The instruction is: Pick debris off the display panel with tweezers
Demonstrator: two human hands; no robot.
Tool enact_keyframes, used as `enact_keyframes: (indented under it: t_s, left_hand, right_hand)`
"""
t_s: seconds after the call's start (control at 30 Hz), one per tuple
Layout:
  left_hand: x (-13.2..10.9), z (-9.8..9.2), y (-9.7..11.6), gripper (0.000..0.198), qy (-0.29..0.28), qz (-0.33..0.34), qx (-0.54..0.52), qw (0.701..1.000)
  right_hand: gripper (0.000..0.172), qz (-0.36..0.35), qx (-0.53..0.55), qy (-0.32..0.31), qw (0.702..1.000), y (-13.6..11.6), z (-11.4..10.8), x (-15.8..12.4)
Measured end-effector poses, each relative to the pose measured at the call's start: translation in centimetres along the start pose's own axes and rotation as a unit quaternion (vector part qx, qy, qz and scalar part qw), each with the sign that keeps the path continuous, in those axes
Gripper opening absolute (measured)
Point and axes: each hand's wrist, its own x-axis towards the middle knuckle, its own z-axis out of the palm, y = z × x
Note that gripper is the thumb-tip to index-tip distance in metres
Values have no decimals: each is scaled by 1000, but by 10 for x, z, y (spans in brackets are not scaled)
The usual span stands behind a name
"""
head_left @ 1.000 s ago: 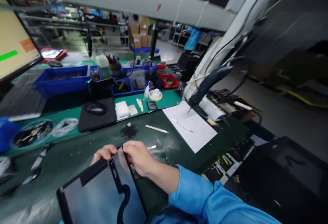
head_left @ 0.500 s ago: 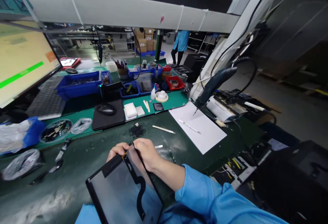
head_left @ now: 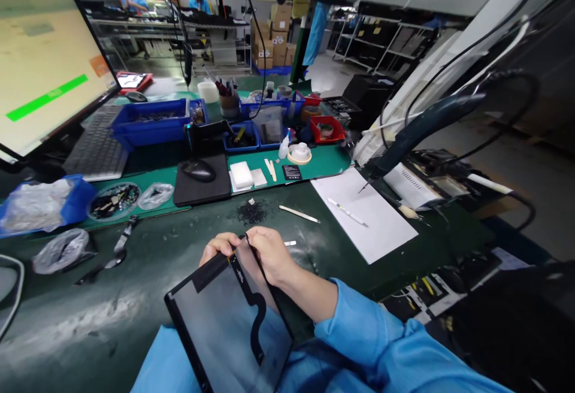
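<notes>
A flat black-framed tablet screen panel (head_left: 220, 327) is tilted at the front edge of the bench, its grey back facing me. A black ribbon cable (head_left: 259, 321) curves down that grey face. My left hand (head_left: 220, 247) shows only its fingers, curled over the far edge of the panel; the rest is hidden behind it. At the far right corner, my right hand (head_left: 275, 256) pinches the panel's edge, fingers closed close beside the left ones. Dark crumbs (head_left: 251, 212) lie on the bench just beyond both hands.
Beyond the hands lie a thin pale stick (head_left: 299, 214) and white paper with a pen (head_left: 347, 212). A black screwdriver-like tool (head_left: 422, 132) hangs at the right. Blue bins (head_left: 150, 122), a mouse (head_left: 198, 170) and a monitor (head_left: 49, 69) stand at the back and left.
My view has shifted, so the bench appears higher and further right. Both hands keep the same grip on the screen panel, at much the same tilt.
</notes>
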Motion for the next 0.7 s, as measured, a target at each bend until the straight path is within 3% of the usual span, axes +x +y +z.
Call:
enact_keyframes:
  t_s: [0.1,0.2,0.27,0.4,0.53,0.7]
  left_hand:
    - [-1,9,6,39,29,30,-19,999]
    - [2,2,9,39,-86,16,28,996]
    - [4,-6,8,40,-117,30,38,992]
    - [3,-17,3,44,-93,26,37,995]
    - [2,-21,2,43,-141,7,6,990]
    - [5,-18,6,48,-179,39,-23,983]
  right_hand:
    - [12,2,1,0,1000,-1,0,-1]
    - [12,-15,-5,-3,1000,-2,-1,-3]
    - [12,-17,-11,-5,1000,-2,-2,-3]
    - [11,-2,-15,-6,1000,-2,-3,-3]
    - [12,-11,-12,-9,1000,-4,-3,-4]
    - [12,-1,-15,-28,1000,-5,-5,-4]
